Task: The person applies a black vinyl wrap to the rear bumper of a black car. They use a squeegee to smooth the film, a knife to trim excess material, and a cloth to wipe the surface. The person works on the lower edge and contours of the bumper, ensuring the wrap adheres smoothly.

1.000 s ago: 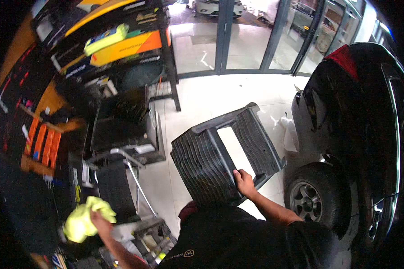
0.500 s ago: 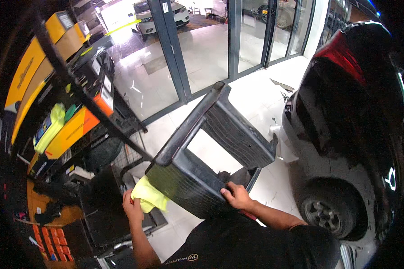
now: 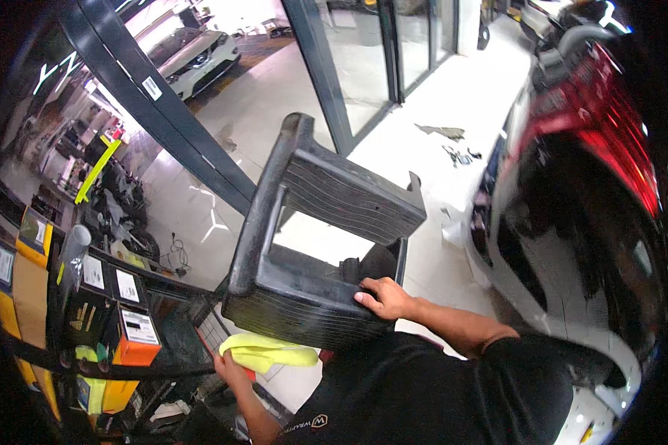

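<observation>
A black plastic step stool [image 3: 304, 315] with ribbed surfaces and an open middle is held up tilted in front of me. My right hand [image 3: 387, 298] is closed on its near edge, thumb on the upper side. In my left hand [image 3: 231, 372] is a bright yellow cloth [image 3: 271, 353], pinched at its left end. The cloth stretches to the right just below the stool's near ribbed side; whether it touches the stool I cannot tell. Part of my left fingers is hidden under the cloth.
Shelving at the left carries yellow, black and orange boxes [image 3: 137, 335] and a clear rolled tube. Glass doors with a dark frame [image 3: 178, 137] stand ahead. On the right is a dark car with a red tail light [image 3: 608, 137]. Scraps [image 3: 462, 156] lie on the white floor.
My view has turned, bringing more of the doorway and shelf boxes in. The cloth, earlier hanging folded at the stool's left side, now spreads out below it. Both hands keep their holds.
</observation>
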The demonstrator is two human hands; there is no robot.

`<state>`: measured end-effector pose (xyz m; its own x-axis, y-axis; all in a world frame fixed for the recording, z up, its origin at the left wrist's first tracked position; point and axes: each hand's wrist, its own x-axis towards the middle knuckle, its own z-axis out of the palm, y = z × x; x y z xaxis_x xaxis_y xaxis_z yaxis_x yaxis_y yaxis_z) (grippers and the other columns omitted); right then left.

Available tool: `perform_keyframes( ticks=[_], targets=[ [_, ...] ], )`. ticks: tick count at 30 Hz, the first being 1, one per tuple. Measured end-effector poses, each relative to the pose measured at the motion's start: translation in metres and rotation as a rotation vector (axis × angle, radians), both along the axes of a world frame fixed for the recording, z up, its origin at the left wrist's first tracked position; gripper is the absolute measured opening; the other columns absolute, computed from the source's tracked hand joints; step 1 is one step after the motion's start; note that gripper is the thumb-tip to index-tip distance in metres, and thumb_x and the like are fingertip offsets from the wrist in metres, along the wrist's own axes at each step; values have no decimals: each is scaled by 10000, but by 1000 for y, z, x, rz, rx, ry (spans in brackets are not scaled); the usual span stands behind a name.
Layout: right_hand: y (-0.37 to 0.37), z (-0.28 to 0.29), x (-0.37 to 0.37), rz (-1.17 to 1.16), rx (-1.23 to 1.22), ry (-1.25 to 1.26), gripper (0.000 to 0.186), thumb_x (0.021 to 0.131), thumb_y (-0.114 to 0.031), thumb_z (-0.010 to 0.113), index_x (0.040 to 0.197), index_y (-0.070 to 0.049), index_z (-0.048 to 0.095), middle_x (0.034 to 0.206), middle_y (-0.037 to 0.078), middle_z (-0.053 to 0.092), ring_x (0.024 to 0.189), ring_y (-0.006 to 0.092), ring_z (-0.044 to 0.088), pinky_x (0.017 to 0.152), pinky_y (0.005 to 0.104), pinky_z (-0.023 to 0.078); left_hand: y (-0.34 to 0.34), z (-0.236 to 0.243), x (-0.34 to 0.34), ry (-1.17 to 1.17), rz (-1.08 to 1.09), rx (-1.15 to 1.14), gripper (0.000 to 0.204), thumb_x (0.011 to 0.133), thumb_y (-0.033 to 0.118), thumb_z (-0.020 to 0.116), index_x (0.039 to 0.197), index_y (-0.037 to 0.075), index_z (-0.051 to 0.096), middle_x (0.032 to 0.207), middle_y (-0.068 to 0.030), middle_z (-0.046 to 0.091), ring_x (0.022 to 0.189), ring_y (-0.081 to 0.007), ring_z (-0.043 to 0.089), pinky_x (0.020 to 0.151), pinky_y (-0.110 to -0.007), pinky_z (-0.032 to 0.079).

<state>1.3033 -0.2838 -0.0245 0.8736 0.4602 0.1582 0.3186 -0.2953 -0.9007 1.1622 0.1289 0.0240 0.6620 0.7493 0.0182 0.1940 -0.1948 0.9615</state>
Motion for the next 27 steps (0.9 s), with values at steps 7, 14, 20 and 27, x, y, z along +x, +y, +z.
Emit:
perform_keyframes(
  ticks=[7,14,20,27],
  targets=[
    [-32,11,167,-148,-76,-27,442,970,-423,521,955,6,628,846,278,658,826,468,642,757,512,511,-14,-54,276,200,-351,230,191,935,107,564,1060,-26,621,926,-97,650,850,-203,621,761,-336,489],
    [-67,26,274,-401,-69,-64,403,952,-379,573,859,11,609,765,260,631,741,460,623,661,501,500,-16,-109,472,399,-871,621,211,829,169,628,923,-20,627,888,-228,613,825,-416,587,742,-478,463],
    [-156,-14,320,-588,40,-64,367,942,-335,589,961,27,646,845,269,659,802,454,649,713,481,513,-91,-167,507,727,-909,863,420,835,355,599,933,-49,652,1004,-290,638,992,-453,605,851,-503,479],
    [-260,1,355,-706,-63,1,320,928,-274,605,954,44,633,783,267,644,739,447,643,659,451,489,-105,-244,499,1350,-1067,588,529,840,448,610,1098,-7,692,1111,-248,666,1034,-378,632,903,-465,484]
  ],
)
